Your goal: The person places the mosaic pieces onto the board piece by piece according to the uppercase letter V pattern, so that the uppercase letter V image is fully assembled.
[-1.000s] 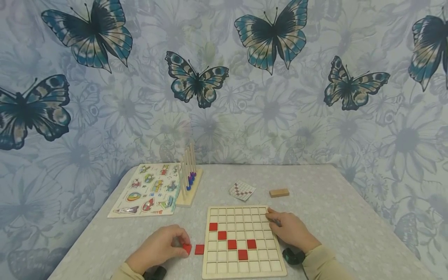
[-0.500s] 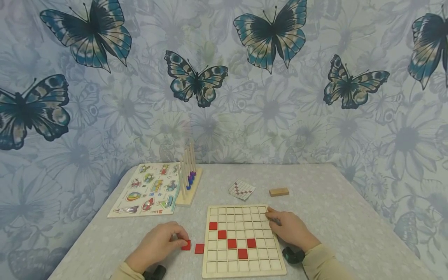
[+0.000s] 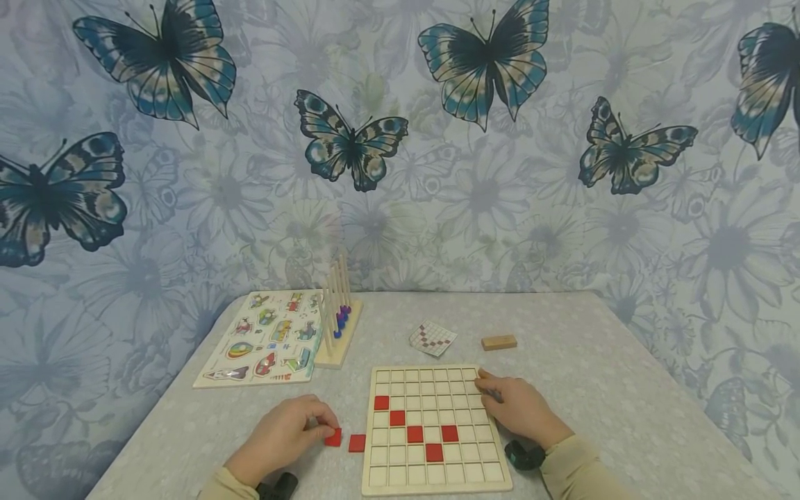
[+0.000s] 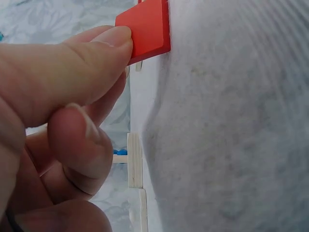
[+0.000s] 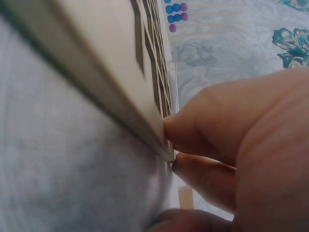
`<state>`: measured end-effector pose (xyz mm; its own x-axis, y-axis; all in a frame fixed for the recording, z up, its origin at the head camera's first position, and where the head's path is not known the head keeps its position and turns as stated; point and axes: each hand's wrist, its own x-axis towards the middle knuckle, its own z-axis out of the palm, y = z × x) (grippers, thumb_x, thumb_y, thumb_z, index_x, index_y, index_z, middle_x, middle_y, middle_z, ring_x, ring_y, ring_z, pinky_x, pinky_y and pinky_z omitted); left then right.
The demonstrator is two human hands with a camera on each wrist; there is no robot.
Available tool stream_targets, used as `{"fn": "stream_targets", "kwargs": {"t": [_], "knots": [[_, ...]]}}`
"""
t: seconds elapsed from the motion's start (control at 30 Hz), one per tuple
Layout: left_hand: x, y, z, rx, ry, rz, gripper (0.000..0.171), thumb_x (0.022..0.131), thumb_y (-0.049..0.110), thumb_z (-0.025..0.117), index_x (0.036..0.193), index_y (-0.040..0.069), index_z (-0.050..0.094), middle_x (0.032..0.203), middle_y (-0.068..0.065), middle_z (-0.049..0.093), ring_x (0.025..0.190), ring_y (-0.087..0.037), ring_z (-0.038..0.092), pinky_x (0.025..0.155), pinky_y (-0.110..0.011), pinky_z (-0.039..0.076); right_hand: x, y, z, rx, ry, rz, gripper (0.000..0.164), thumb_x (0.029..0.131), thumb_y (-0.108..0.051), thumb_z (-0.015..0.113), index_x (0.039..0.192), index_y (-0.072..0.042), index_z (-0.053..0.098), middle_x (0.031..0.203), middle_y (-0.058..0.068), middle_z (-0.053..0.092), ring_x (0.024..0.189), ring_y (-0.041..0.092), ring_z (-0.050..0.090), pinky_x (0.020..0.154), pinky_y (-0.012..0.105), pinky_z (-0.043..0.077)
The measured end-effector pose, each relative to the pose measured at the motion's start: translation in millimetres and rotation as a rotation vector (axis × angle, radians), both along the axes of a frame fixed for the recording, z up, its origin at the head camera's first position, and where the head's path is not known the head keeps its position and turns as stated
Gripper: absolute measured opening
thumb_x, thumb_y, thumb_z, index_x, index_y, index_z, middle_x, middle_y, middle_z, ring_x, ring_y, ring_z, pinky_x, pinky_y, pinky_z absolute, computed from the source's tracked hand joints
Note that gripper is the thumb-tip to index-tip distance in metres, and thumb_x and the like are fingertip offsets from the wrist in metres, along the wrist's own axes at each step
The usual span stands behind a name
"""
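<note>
Left hand: fingers pinch a thin red square tile; second red square tile lies just right of them on grey cloth-covered counter, beside the pale wooden gridded board. Right hand: fingers grip that board's far right corner
</note>
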<state>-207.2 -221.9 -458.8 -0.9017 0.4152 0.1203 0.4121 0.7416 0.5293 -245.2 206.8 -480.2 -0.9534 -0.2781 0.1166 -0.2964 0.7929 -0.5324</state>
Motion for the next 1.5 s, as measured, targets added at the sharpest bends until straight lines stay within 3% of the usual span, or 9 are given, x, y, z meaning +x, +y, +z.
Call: {"fn": "stream_targets", "kwargs": {"t": [0.13,0.23,0.3,0.4,0.6,0.87,1.07,1.27,1.5], "knots": [[0.0,0,-0.4,-0.003,0.001,0.008,0.014,0.089,0.025,0.080,0.087,0.038,0.075,0.085,0.021,0.063,0.063,0.001,0.048,0.057,-0.024,0.042,-0.4,0,0.0,0.012,0.006,-0.006,0.036,0.099,-0.019,0.068,0.133,-0.010,0.070,0.150,0.004,0.057,0.057,0.012,0.051,0.069,0.028,0.045],[0.1,0,-0.6,-0.002,-0.002,0.012,0.013,0.089,0.026,0.080,0.086,0.037,0.075,0.085,0.021,0.063,0.063,0.001,0.048,0.057,-0.024,0.042,-0.7,-1,0.1,0.025,0.014,-0.013,0.036,0.098,-0.019,0.068,0.133,-0.011,0.070,0.149,0.003,0.058,0.085,0.016,0.070,0.077,0.031,0.048],[0.2,0,-0.6,-0.002,-0.004,0.012,0.009,0.089,0.028,0.080,0.087,0.035,0.076,0.085,0.021,0.063,0.062,0.001,0.048,0.057,-0.024,0.042,-0.8,-1,0.1,0.032,0.019,-0.017,0.036,0.098,-0.019,0.068,0.132,-0.011,0.070,0.148,0.002,0.059,0.108,0.021,0.071,0.083,0.034,0.050],[0.3,0,-0.2,-0.002,-0.010,0.022,0.006,0.089,0.029,0.080,0.087,0.034,0.076,0.085,0.021,0.063,0.062,0.001,0.048,0.057,-0.024,0.042,-0.7,-2,-0.1,0.032,0.016,-0.020,0.036,0.098,-0.019,0.068,0.133,-0.011,0.070,0.149,0.001,0.058,0.122,0.024,0.067,0.086,0.037,0.051],[2.1,2,1.7,-0.020,-0.022,0.046,0.008,0.089,0.029,0.080,0.086,0.034,0.075,0.083,0.020,0.062,0.061,0.000,0.048,0.056,-0.024,0.042,0.3,-2,0.5,0.018,0.011,-0.028,0.035,0.098,-0.019,0.069,0.132,-0.011,0.070,0.148,0.002,0.059,0.130,0.030,0.061,0.100,0.048,0.053],[0.3,2,0.6,-0.019,-0.017,0.083,0.011,0.091,0.027,0.078,0.084,0.035,0.073,0.083,0.021,0.062,0.063,-0.001,0.049,0.058,-0.024,0.043,1.1,-3,1.0,0.026,0.014,-0.027,0.035,0.098,-0.019,0.069,0.132,-0.011,0.071,0.148,0.001,0.059,0.125,0.027,0.065,0.093,0.042,0.053],[-6.1,2,-3.7,0.105,-0.046,0.131,0.005,0.093,0.034,0.076,0.090,0.034,0.073,0.082,0.017,0.065,0.062,-0.004,0.050,0.058,-0.025,0.044,1.4,-3,1.5,0.024,0.005,-0.021,0.036,0.098,-0.019,0.068,0.133,-0.010,0.070,0.149,0.002,0.058,0.128,0.029,0.063,0.096,0.045,0.054],[-6.2,30,9.4,0.220,-0.112,0.050,0.007,0.096,0.037,0.073,0.095,0.030,0.074,0.089,0.010,0.071,0.058,-0.007,0.048,0.055,-0.026,0.044,-0.2,-4,1.4,0.021,0.005,-0.012,0.036,0.099,-0.019,0.068,0.133,-0.009,0.070,0.149,0.004,0.058,0.132,0.032,0.059,0.102,0.051,0.051],[-11.1,91,26.9,0.215,-0.105,-0.039,0.006,0.097,0.031,0.073,0.093,0.028,0.074,0.091,0.014,0.069,0.071,-0.008,0.055,0.064,-0.027,0.048,-1.5,-2,-1.3,0.057,0.015,-0.024,0.038,0.099,-0.022,0.068,0.134,-0.008,0.069,0.148,0.003,0.059,0.132,0.035,0.060,0.104,0.054,0.049]]}}
